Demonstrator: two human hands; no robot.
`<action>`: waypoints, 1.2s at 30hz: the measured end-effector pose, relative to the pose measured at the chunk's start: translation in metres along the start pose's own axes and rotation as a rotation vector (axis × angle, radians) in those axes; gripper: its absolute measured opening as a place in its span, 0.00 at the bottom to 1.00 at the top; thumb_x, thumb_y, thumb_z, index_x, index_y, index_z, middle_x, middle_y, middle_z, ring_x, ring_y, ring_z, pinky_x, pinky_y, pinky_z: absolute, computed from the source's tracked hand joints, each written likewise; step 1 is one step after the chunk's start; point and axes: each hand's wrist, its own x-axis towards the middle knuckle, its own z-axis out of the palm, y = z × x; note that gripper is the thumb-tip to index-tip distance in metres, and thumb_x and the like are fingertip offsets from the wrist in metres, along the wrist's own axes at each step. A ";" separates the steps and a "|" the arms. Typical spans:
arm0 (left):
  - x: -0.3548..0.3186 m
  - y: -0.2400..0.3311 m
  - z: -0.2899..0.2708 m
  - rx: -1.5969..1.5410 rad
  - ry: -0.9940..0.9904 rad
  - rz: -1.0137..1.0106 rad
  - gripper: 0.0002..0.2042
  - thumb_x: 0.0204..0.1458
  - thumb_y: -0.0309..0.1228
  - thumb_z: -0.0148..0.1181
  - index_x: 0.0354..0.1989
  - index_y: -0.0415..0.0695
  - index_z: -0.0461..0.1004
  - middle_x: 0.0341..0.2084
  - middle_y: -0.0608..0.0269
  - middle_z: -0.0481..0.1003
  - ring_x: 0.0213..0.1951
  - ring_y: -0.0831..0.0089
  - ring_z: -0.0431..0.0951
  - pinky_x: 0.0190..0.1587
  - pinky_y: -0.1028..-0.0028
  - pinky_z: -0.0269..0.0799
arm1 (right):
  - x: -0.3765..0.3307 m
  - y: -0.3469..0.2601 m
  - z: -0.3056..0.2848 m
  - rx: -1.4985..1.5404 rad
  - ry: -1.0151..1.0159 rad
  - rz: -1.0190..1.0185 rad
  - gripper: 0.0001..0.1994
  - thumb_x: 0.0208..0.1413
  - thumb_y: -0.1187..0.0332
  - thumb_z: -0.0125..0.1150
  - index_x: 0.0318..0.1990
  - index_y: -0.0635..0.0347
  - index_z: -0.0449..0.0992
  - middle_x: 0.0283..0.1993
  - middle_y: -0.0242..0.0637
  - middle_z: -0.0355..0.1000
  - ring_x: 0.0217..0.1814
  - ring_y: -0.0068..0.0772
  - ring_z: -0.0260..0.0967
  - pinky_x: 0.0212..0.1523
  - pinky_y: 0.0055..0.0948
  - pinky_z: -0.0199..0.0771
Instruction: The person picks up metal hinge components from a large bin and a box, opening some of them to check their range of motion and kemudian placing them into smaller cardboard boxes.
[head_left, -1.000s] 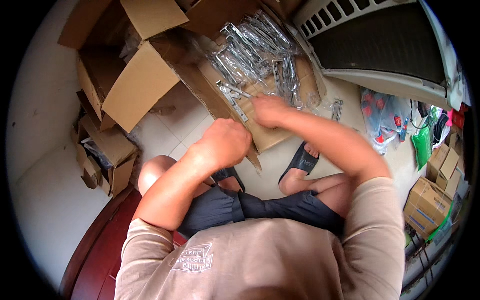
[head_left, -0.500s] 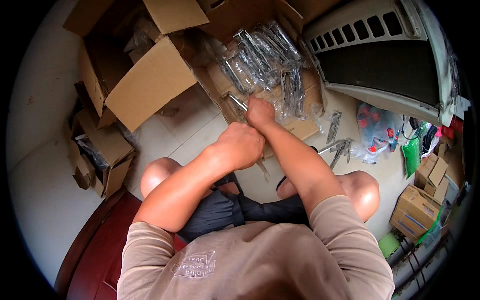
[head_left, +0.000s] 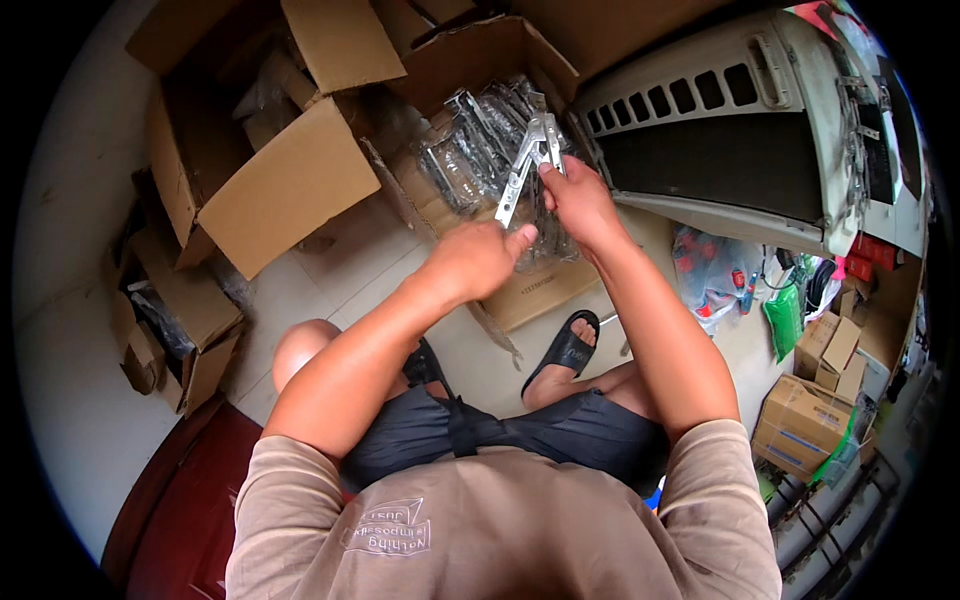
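Both my hands hold a silver metal folding hinge [head_left: 516, 186] over the cardboard box, its arms spread in an upside-down V. My left hand [head_left: 472, 262] is closed around the lower end of the left arm. My right hand [head_left: 582, 203] pinches the right arm below the joint, thumb and fingers against the metal. Behind the hinge, several similar metal pieces in clear plastic wrap [head_left: 455, 175] lie in the open cardboard box [head_left: 540, 300].
Another open carton [head_left: 290, 185] stands to the left, with a smaller torn carton [head_left: 190, 300] nearer. A white slotted metal cabinet [head_left: 700, 110] stands at the right. Past my right forearm lie a plastic bag [head_left: 705, 270], a green packet [head_left: 785, 322] and a taped carton [head_left: 800, 425].
My hands have moved apart and the hinge between them now shows as a spread V. My right hand is farther right, and the view has shifted, with a sandaled foot now showing.
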 end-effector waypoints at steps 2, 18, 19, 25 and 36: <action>0.003 -0.002 -0.006 -0.135 0.056 -0.024 0.36 0.70 0.61 0.46 0.43 0.32 0.81 0.44 0.32 0.82 0.51 0.36 0.81 0.54 0.48 0.74 | -0.013 -0.005 -0.011 0.076 0.018 -0.007 0.13 0.72 0.61 0.57 0.38 0.62 0.76 0.26 0.30 0.72 0.29 0.25 0.66 0.34 0.33 0.67; 0.013 -0.010 0.006 -0.487 0.050 0.051 0.12 0.67 0.38 0.62 0.40 0.40 0.78 0.24 0.65 0.79 0.28 0.69 0.76 0.36 0.64 0.72 | -0.036 -0.021 -0.049 -0.044 -0.155 -0.083 0.12 0.71 0.61 0.60 0.42 0.62 0.77 0.24 0.26 0.69 0.27 0.19 0.63 0.31 0.30 0.66; 0.012 -0.011 0.003 -0.478 0.051 0.046 0.12 0.68 0.39 0.62 0.39 0.41 0.78 0.24 0.68 0.78 0.27 0.73 0.73 0.33 0.66 0.69 | -0.034 -0.021 -0.056 -0.071 -0.162 -0.094 0.12 0.71 0.61 0.60 0.42 0.62 0.77 0.24 0.27 0.69 0.27 0.19 0.63 0.32 0.30 0.67; 0.012 -0.010 -0.004 -0.502 -0.021 0.030 0.11 0.71 0.38 0.59 0.40 0.43 0.76 0.26 0.73 0.76 0.28 0.81 0.69 0.33 0.72 0.67 | -0.029 -0.029 -0.085 -0.254 -0.242 -0.118 0.15 0.72 0.59 0.59 0.48 0.63 0.81 0.25 0.27 0.70 0.29 0.19 0.65 0.34 0.29 0.69; 0.021 -0.025 -0.032 -1.203 0.222 -0.199 0.09 0.76 0.42 0.48 0.46 0.54 0.72 0.32 0.76 0.76 0.54 0.73 0.79 0.66 0.39 0.55 | 0.028 0.094 0.003 -0.580 0.060 -0.021 0.16 0.66 0.55 0.61 0.50 0.56 0.84 0.48 0.46 0.84 0.52 0.53 0.82 0.55 0.49 0.79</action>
